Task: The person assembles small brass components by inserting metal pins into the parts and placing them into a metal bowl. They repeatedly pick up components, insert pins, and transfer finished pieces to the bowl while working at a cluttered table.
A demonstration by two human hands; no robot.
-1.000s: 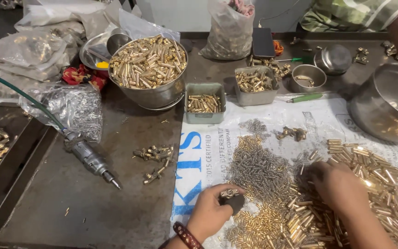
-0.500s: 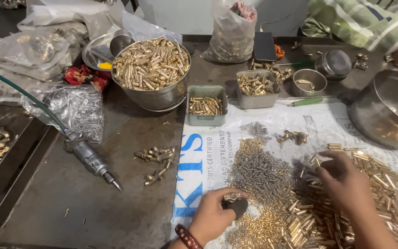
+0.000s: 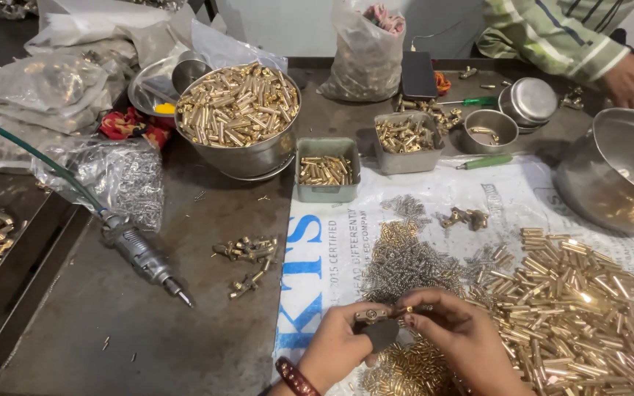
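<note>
Both hands meet over the white sheet [image 3: 552,198]: left hand [image 3: 343,345] grips a small brass fitting [image 3: 370,316], right hand [image 3: 464,337] pinches a pin [image 3: 405,310] lying sideways just beside it

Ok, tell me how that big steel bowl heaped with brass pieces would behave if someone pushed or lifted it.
The steel bowl is heaped above its rim with brass pieces, so it is probably heavy for its size. Its rounded base suggests it might rock when pushed. Tilted during a lift, the loose top pieces would likely slide off.

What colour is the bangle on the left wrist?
Dark red bangle, on the left hand; head view.
</note>
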